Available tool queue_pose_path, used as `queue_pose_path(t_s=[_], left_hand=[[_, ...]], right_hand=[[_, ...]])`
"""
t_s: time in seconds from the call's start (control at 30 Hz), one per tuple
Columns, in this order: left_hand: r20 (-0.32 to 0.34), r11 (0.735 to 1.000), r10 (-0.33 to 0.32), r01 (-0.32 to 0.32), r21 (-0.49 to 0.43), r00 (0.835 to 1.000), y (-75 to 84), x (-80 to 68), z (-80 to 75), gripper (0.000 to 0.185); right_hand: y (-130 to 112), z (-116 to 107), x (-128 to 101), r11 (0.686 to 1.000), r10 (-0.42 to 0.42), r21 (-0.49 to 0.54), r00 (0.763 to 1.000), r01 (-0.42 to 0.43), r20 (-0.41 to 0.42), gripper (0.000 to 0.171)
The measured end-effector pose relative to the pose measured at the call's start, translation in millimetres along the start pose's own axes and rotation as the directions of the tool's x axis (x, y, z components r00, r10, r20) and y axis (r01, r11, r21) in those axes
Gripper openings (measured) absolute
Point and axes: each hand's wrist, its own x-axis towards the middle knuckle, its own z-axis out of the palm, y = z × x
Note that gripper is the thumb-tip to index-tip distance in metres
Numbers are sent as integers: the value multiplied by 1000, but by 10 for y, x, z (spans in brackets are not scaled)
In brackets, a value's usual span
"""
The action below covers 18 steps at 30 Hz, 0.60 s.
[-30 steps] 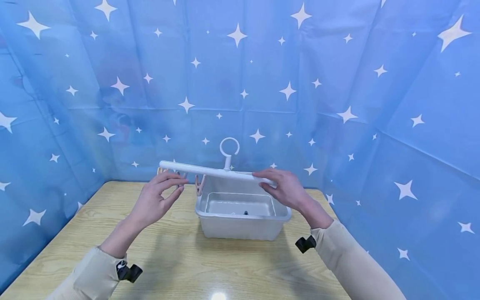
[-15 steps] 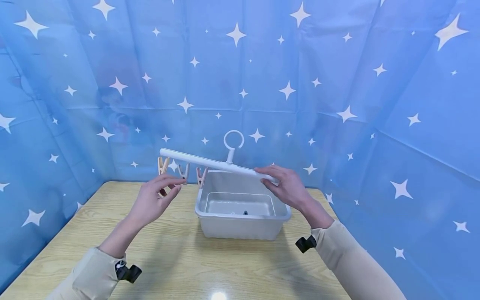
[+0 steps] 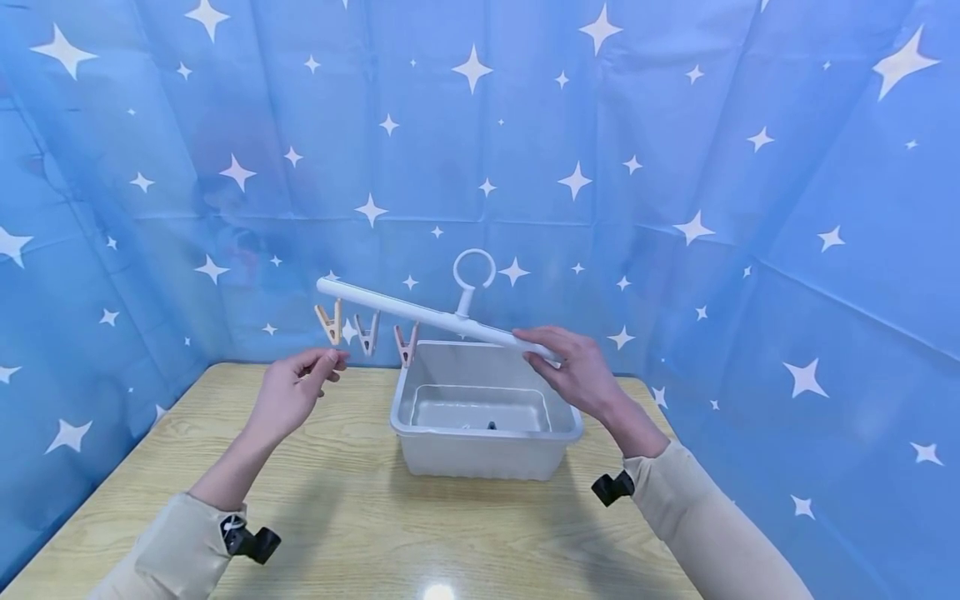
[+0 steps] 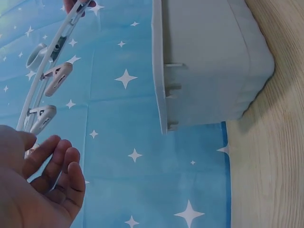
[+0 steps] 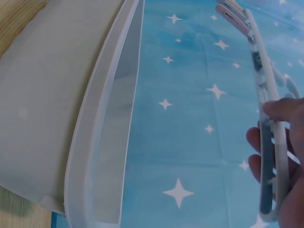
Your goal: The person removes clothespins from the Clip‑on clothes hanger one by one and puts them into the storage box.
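Note:
A white hanger bar (image 3: 405, 311) with a ring hook (image 3: 474, 268) slants over the table, its left end higher. My right hand (image 3: 551, 354) grips its right end, fingers curled round the bar (image 5: 266, 95). Three beige clips hang from the left part (image 3: 328, 323) (image 3: 367, 332) (image 3: 406, 343). My left hand (image 3: 318, 367) hovers just below the leftmost clip with fingers relaxed, holding nothing. In the left wrist view two clips (image 4: 58, 78) (image 4: 42, 118) show above my fingers (image 4: 52, 152); the third is mostly hidden behind them.
A pale grey plastic basin (image 3: 487, 467) stands on the wooden table (image 3: 360, 517) under the hanger's right half; something small and dark lies on its bottom. Blue star-printed cloth (image 3: 675, 167) walls in the table at the back and both sides.
The hanger's left end has risen, tilting the bar more steeply. My left hand has drifted left and down, away from the bar, and the three clips now hang in plain view.

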Motion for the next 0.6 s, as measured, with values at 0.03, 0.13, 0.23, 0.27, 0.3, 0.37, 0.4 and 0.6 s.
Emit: queue_pose_path(t_s=[0.03, 0.13, 0.23, 0.27, 0.3, 0.37, 0.4, 0.6], left_hand=[[4, 1000, -12, 12, -25, 1000, 2, 6, -4, 49], [10, 992, -43, 44, -122, 999, 17, 15, -19, 50], [3, 967, -55, 54, -248, 999, 44, 19, -39, 52], [-1, 956, -57, 55, -289, 998, 55, 21, -46, 52], [-4, 944, -57, 52, -327, 998, 63, 23, -53, 53], [-9, 915, -50, 42, -401, 999, 77, 27, -67, 56], [-8, 899, -44, 36, -435, 999, 80, 29, -74, 57], [49, 735, -12, 42, -677, 999, 82, 51, -115, 57]], right_hand=[[1, -3, -2, 1000, 3, -2, 1000, -3, -2, 35], [6, -7, -4, 1000, 4, -7, 1000, -4, -9, 35], [8, -6, -5, 1000, -4, -4, 1000, 4, -16, 34], [10, -5, -6, 1000, -7, -3, 1000, 7, -18, 34], [12, -4, -7, 1000, -10, -3, 1000, 10, -20, 34], [13, -3, -10, 1000, -16, -1, 1000, 16, -22, 35], [12, -3, -11, 1000, -19, -1, 1000, 19, -24, 35], [-6, -10, -11, 999, -34, 2, 999, 34, -22, 35]])
